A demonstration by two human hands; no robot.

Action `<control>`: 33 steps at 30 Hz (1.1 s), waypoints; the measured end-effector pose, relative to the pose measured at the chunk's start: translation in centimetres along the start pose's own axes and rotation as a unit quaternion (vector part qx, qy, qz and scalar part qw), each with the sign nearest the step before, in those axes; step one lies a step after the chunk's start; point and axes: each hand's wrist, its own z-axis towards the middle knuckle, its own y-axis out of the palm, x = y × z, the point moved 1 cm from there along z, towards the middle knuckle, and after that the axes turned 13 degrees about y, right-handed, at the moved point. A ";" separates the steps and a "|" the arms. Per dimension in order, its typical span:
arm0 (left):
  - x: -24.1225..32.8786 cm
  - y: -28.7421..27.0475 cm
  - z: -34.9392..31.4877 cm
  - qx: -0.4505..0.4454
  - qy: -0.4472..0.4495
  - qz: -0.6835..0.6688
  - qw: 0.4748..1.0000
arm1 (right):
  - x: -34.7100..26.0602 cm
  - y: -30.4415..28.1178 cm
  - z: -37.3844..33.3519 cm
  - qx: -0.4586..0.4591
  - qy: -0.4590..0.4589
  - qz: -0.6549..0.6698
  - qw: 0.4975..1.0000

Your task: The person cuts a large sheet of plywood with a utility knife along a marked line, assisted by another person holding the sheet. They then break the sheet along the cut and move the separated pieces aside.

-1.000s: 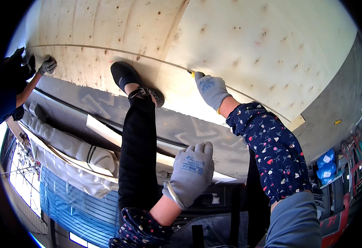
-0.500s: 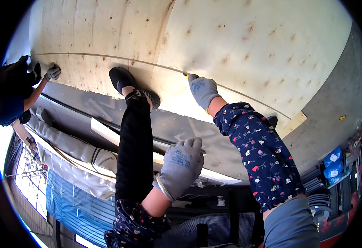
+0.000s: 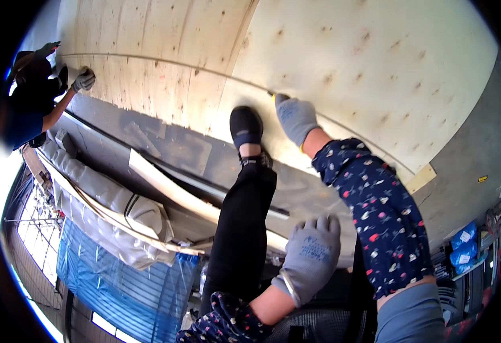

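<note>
My right hand [image 3: 297, 119], in a grey glove, is closed around a small yellow tool [image 3: 273, 97] with a dark tip; its exact kind cannot be made out. The tip meets a long thin dark line [image 3: 233, 78] running across pale plywood sheets [image 3: 342, 57]. My left hand [image 3: 313, 254], also gloved, hangs low near my body, back upward. Its fingers are slightly apart and bent forward, with nothing visible in them. My left shoe [image 3: 246, 123] rests on the plywood strip on the near side of the line.
At the far left a crouching co-worker has a gloved hand [image 3: 83, 80] at the plywood edge, the other near the line's end. Wood strips [image 3: 170, 186], a grey wrapped roll [image 3: 90, 177] and blue sheeting [image 3: 119, 274] lie left. Blue bags [image 3: 463, 243] sit at right.
My left foot has shifted right along the plywood strip, and my left hand has moved right. The tool stays at nearly the same place on the line. My view has shifted slightly.
</note>
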 end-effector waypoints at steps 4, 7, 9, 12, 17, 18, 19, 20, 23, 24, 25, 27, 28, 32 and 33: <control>0.9 1.3 -1.1 -0.096 -0.012 -0.027 0.995 | 0.8 -1.3 -0.5 0.010 -0.009 0.018 1.000; 1.1 2.3 -1.3 -0.162 0.004 -0.033 0.986 | 0.9 -2.4 -0.4 -0.023 -0.018 0.037 0.999; 0.9 1.9 -1.1 -0.117 0.012 -0.030 0.993 | 1.2 -3.8 -1.2 -0.054 -0.032 0.022 0.998; 1.0 0.9 -1.0 -0.096 0.011 -0.038 0.995 | 1.6 -4.4 -2.0 -0.045 -0.038 0.014 0.998; 1.2 0.5 -0.8 -0.118 0.023 -0.077 0.990 | -0.7 -5.0 0.6 -0.027 -0.037 0.018 0.999; 1.1 0.1 -0.7 -0.129 0.011 -0.085 0.988 | -1.5 -5.0 1.3 -0.027 -0.037 0.018 0.999; 1.1 -0.7 -0.5 -0.140 -0.002 -0.092 0.986 | -2.1 -5.0 2.1 -0.046 -0.038 0.026 0.998; 1.1 -1.1 -0.3 -0.151 -0.014 -0.099 0.983 | -2.8 -4.9 2.6 -0.042 -0.040 0.035 0.998; 1.0 -0.6 -0.3 -0.187 -0.037 -0.182 0.965 | -4.8 -4.9 3.6 -0.038 -0.046 0.055 0.997; 0.8 -0.6 -0.2 -0.212 -0.041 -0.213 0.953 | -5.3 -4.7 3.9 -0.039 -0.048 0.057 0.996; 1.2 -1.4 -0.3 -0.186 -0.046 -0.197 0.961 | -5.7 -4.6 4.1 -0.040 -0.050 0.059 0.996; 1.1 -1.4 -0.1 -0.197 -0.025 -0.203 0.959 | -6.0 -4.4 4.5 -0.037 -0.049 0.056 0.997; 1.1 -1.4 0.0 -0.202 -0.014 -0.205 0.958 | -6.1 -4.4 4.5 -0.041 -0.047 0.057 0.996; 1.4 -0.9 0.2 -0.213 -0.030 -0.207 0.954 | -6.2 -4.0 4.5 -0.051 -0.048 0.063 0.996; 1.2 -0.5 0.3 -0.210 -0.031 -0.219 0.952 | -6.4 -4.2 4.7 -0.052 -0.050 0.067 0.995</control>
